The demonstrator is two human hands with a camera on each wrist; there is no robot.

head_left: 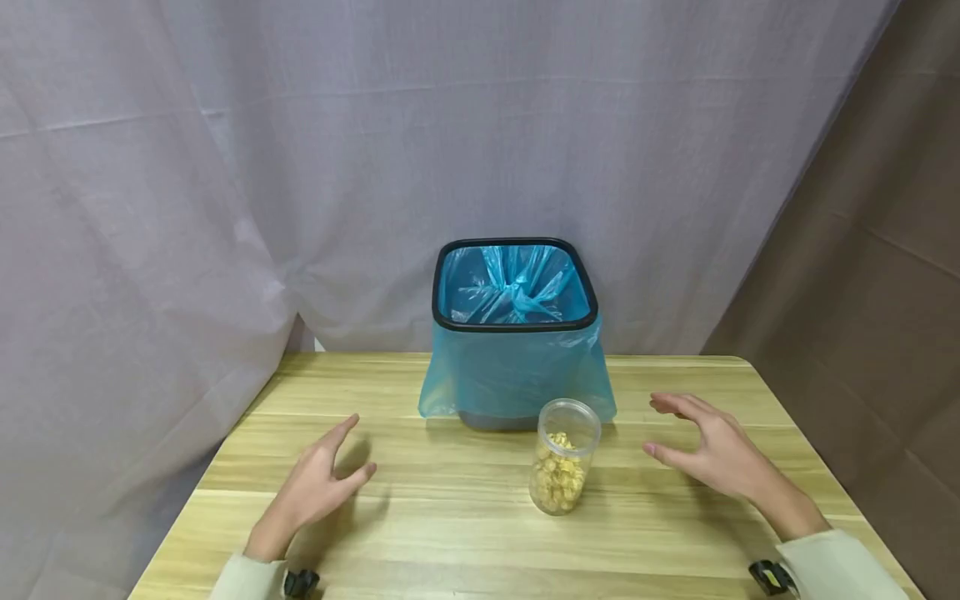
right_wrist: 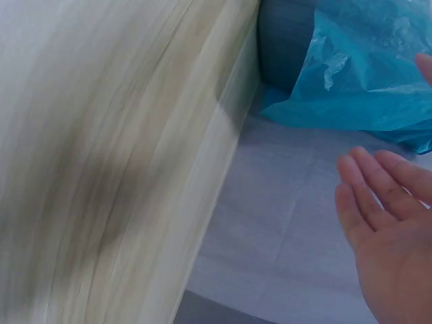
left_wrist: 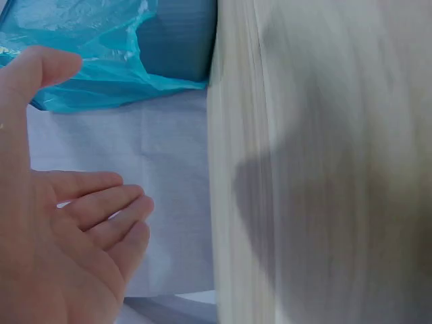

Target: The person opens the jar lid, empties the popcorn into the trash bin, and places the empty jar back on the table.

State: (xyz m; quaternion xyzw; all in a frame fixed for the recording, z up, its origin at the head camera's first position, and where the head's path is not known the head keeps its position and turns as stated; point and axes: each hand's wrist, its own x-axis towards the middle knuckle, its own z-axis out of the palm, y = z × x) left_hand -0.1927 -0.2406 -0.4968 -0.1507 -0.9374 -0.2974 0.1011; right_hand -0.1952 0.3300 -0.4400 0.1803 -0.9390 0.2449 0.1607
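A clear plastic jar partly filled with yellow popcorn stands upright on the wooden table, its top rim uncovered as far as I can see. Behind it is a trash bin lined with a blue plastic bag, which a black rim holds in place. My left hand hovers left of the jar, thumb and fingers spread, touching nothing. To the right of the jar my right hand is also held above the table, fingers relaxed and holding nothing. Both palms face inward in the wrist views.
The light wooden table has its back edge just behind the bin. A grey curtain hangs along the back and left, and a brown one on the right. Each wrist wears a black strap.
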